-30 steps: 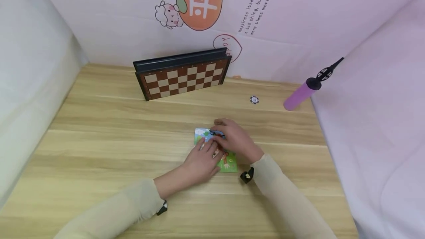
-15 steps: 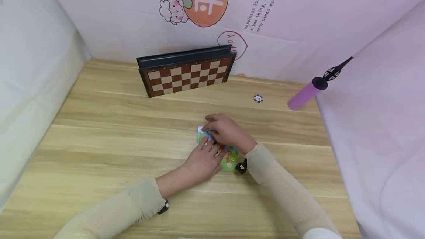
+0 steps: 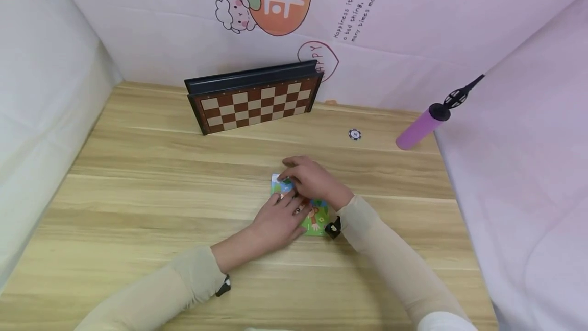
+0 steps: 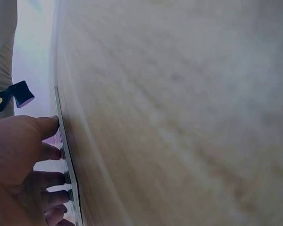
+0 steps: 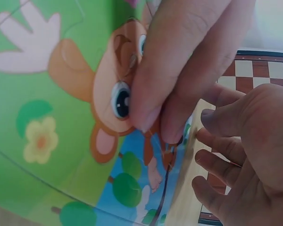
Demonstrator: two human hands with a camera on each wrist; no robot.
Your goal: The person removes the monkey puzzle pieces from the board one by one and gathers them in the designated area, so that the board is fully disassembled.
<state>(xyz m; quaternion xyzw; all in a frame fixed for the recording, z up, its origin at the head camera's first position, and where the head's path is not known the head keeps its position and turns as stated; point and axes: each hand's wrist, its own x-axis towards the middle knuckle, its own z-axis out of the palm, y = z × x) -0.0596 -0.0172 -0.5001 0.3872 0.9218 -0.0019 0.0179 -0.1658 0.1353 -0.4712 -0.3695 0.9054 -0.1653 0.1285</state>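
A thin jigsaw puzzle [image 3: 323,212] with a cartoon monkey lies flat on the table, partly hidden under both hands. Seams between its pieces show as curved lines in the right wrist view, across the green ground [image 5: 70,117]. My left hand [image 3: 278,221] presses on the monkey's face with extended fingers. In the left wrist view its fingertips [image 4: 54,153] rest on the board, which appears edge-on. My right hand [image 3: 316,180] arches over the puzzle's far part, fingers loosely bent at the far edge. Nothing shows between its thumb and fingers in the right wrist view.
A folding chessboard box [image 3: 257,101] stands on its side at the back of the wooden table [image 3: 138,208]. Right of it lies a poker chip [image 3: 354,134], then a purple hand pump [image 3: 420,129] stands near the right edge. White printed cloth [image 3: 161,29] walls the table.
My right hand has shifted left and slightly farther over the puzzle's top edge. The left hand stays on the picture, and the head view has moved slightly.
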